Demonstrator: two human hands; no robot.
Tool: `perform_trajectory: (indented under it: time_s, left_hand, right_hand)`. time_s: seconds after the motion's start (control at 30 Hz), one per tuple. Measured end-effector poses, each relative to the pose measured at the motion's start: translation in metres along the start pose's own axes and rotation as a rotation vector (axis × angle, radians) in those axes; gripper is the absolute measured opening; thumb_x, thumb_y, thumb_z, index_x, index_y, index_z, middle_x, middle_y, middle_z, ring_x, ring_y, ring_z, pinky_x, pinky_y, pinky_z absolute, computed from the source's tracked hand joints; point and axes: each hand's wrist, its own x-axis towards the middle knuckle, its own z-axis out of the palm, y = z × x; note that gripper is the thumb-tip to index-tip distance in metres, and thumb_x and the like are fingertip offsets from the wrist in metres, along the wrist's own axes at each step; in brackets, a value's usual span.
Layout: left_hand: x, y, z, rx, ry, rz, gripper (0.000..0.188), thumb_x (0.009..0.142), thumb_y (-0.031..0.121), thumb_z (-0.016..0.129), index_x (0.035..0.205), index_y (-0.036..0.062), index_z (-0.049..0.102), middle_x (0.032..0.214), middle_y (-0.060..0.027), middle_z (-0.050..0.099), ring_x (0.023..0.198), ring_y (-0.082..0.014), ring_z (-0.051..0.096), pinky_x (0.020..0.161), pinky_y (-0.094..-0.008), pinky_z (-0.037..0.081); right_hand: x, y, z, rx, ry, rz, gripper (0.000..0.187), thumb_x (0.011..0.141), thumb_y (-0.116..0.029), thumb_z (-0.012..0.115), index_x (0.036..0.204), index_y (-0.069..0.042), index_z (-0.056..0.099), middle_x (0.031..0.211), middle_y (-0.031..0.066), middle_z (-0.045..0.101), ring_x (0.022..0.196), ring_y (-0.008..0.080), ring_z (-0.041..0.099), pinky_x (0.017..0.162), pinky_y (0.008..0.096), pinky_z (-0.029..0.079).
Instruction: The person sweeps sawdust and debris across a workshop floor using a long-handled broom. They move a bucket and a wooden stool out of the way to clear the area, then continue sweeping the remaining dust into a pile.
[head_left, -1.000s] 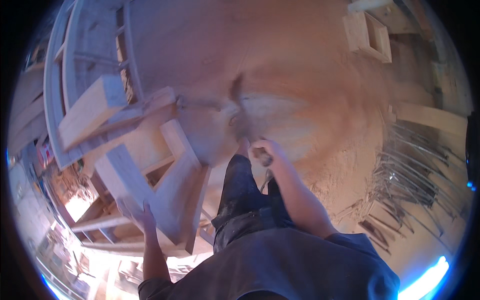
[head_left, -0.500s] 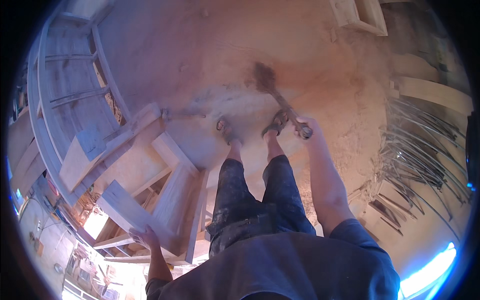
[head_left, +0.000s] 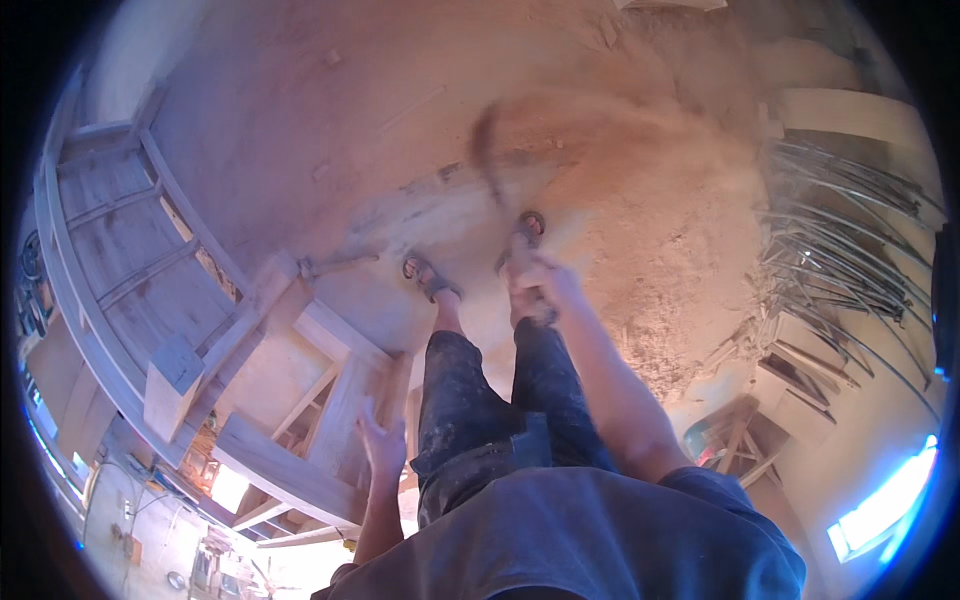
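Observation:
My right hand (head_left: 535,275) is wrapped round the handle of a short broom (head_left: 485,150) with dark bristles. Motion smears the broom; its head is over the dusty floor (head_left: 640,250), beyond my feet. My left hand (head_left: 382,445) is raised with spread fingers and holds nothing. It is next to an unfinished wooden furniture frame (head_left: 290,475), apart from it as far as I can tell.
A long wooden panel frame (head_left: 130,240) with cross rails stands at the left. Thin bent rods (head_left: 850,240) lie piled at the right, near wood scraps (head_left: 805,375). A small stick (head_left: 340,263) lies left of my feet.
My right hand has swung the broom leftward, with dust spreading behind it on the right. My left hand has come off the wooden frame and moved right. The view has shifted.

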Motion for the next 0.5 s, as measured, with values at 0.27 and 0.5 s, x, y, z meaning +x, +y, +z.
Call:
perform_trajectory:
  time_s: [0.27,0.5]
  left_hand:
    - [-0.002,0.159,-0.062,-0.095,-0.069,0.254,0.063,0.089,0.010,0.063,0.145,-0.0056,0.039,0.138,-0.0232,0.055,0.126,-0.0373,0.053,0.108,-0.0446,0.040]
    - [-0.008,0.071,-0.043,-0.171,-0.003,-0.081,0.067,0.089,0.006,0.059,0.148,-0.0080,0.033,0.131,-0.0236,0.061,0.122,-0.0338,0.059,0.106,-0.0407,0.043]
  right_hand:
    - [0.106,-0.005,0.076,-0.152,-0.282,0.218,0.031,0.076,-0.010,0.073,0.101,0.006,0.064,0.070,0.0138,0.066,0.055,0.0240,0.065,0.049,0.0365,0.050]
    - [0.107,-0.069,-0.105,0.017,-0.039,0.163,0.020,0.080,-0.012,0.072,0.088,0.004,0.062,0.074,0.0170,0.066,0.055,0.0264,0.064,0.048,0.0385,0.051]
